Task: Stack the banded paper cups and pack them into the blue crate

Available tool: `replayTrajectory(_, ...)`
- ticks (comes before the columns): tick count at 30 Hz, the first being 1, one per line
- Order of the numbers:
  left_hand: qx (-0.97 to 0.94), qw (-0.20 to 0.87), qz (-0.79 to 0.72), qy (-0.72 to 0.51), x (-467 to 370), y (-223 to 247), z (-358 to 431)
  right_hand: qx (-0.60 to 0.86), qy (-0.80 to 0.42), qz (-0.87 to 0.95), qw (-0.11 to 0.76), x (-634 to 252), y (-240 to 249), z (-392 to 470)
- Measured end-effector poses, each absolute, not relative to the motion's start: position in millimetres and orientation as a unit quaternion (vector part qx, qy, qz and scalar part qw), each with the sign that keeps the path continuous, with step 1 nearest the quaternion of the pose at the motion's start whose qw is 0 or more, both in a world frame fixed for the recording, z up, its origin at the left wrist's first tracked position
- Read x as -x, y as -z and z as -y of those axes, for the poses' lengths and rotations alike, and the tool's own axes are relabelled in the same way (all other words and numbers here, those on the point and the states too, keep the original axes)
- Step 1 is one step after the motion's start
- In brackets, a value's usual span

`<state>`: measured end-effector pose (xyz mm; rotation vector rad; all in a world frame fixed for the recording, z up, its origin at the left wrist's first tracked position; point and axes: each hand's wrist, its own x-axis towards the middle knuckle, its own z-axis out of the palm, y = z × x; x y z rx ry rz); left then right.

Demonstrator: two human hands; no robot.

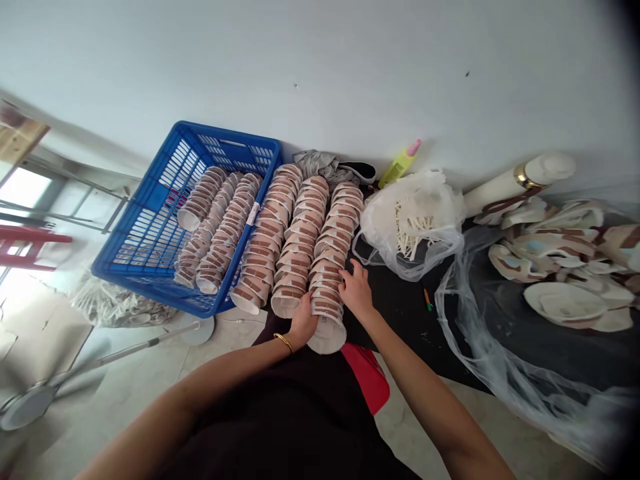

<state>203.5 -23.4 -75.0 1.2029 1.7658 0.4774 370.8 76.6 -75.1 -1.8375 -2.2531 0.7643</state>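
Head view, dial centred on the near-right stack, 12 toward wall. That stack (331, 270), nested cream-and-brown fabric pieces, lies on the black bench (395, 313), running 12 to 6, its open mouth at 6, between both hands. Left hand (303, 322): at 7-8 o'clock, against the stack's lower left side, fingers partly hidden; grip looks half curled, can't tell if it clamps. Gold bracelet (284, 341) on that wrist. Right hand (356, 290): at 4 o'clock, grip loose and open, fingers spread, fingertips at the stack's right side, not closed round anything.

Two more stacks side by side at 9-10: middle stack (301, 243) next to it, left stack (267, 233) beyond, beside the blue crate (155, 283). Crate has three shorter stacks inside, open-weave walls. Grey cloth (317, 162) at 12. Yellow bottle (397, 170), pink top, 1-2, near wall. Plastic bag (376, 217) at 2 with cream strips (411, 230). White post (500, 193), gold band, 2, farther out. Loose fabric pieces (565, 303) heaped at 3; clear plastic sheet (463, 333) at 4. Red seat (367, 380) at 5, below bench level.
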Motion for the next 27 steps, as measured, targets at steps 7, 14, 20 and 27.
replayTrajectory(7, -0.488, 0.458, -0.717, -0.194, -204, 73, 22, 0.547, -0.259, 0.793, 0.072, -380, 78, -109)
replayTrajectory(14, -0.483, 0.456, -0.720, -0.202, -205, 69, 21, 0.499, -0.286, 0.816, 0.066, -387, 79, -135)
replayTrajectory(20, -0.482, 0.457, -0.717, -0.210, -206, 66, 19, 0.514, -0.315, 0.795, 0.067, -379, 80, -144)
replayTrajectory(27, -0.463, 0.466, -0.717, -0.232, -206, 66, 18, 0.593, -0.357, 0.717, 0.085, -374, 78, -172)
